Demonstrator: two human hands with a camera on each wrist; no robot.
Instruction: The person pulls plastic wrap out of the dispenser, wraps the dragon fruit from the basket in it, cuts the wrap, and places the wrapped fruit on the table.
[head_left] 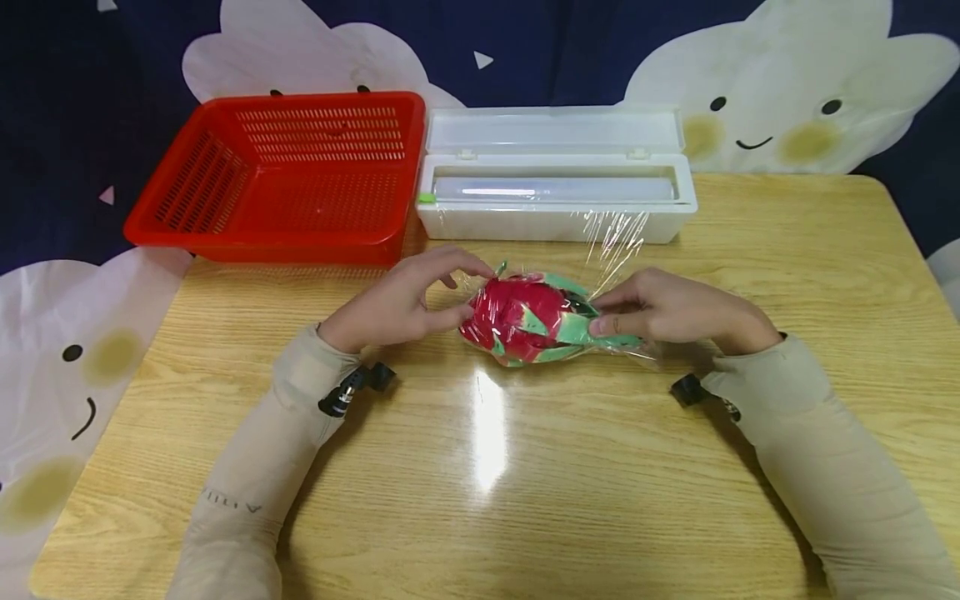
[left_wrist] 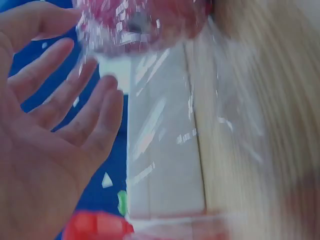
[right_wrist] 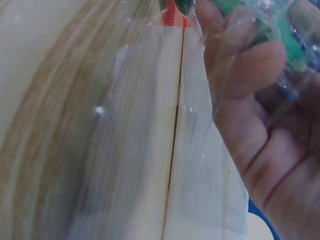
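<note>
A red dragon fruit (head_left: 525, 321) with green leafy scales lies lengthwise between my hands in the head view, with shiny cling film (head_left: 618, 242) over it. The film stretches back to the roll in the white box. My right hand (head_left: 667, 312) pinches the fruit's green leafy end, thumb in front and fingers behind. At the opposite, rounded end is my left hand (head_left: 408, 300), its thumb and forefinger touching the wrapped surface. Its other fingers (left_wrist: 65, 105) are spread and loosely bent in the left wrist view. Film covers the right hand's fingers (right_wrist: 260, 67) in the right wrist view.
Behind the fruit stands the white cling film box (head_left: 555, 225), lid raised, with the film roll (head_left: 555, 188) inside. A red plastic basket (head_left: 300, 250) adjoins it on the left. All rest on a wooden table (head_left: 570, 500) before a dark blue patterned cloth (head_left: 540, 50).
</note>
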